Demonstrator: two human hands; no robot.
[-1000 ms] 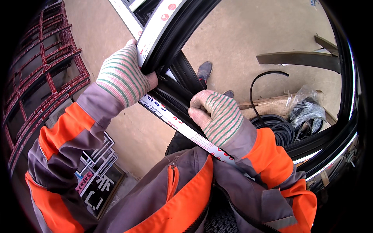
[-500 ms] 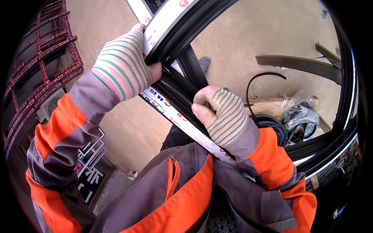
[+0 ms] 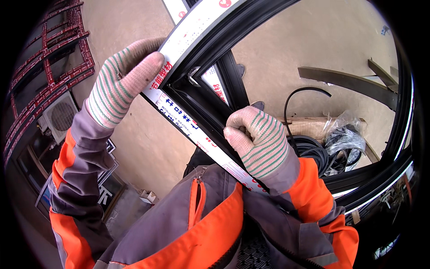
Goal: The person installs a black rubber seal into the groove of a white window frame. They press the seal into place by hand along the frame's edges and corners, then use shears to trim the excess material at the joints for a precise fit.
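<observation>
I hold a black window frame (image 3: 210, 105) wrapped with white printed protective tape, tilted up in front of my chest. My left hand (image 3: 121, 83), in a striped knit glove, grips the frame's outer edge near its upper corner. My right hand (image 3: 257, 141), also gloved, is closed around the lower rail of the frame, fingers pinched on its inner black groove. Both sleeves are grey and orange.
Coiled black rubber gasket (image 3: 313, 150) and a clear plastic bag (image 3: 345, 136) lie on the tan floor behind the frame. A dark curved profile (image 3: 349, 83) lies farther back. Red metal racks (image 3: 49, 58) stand at the left. A second black frame edge (image 3: 380, 179) runs at the right.
My left hand has risen and slid up along the frame's edge toward the corner. The frame has come closer. My right hand stays gripping the lower rail.
</observation>
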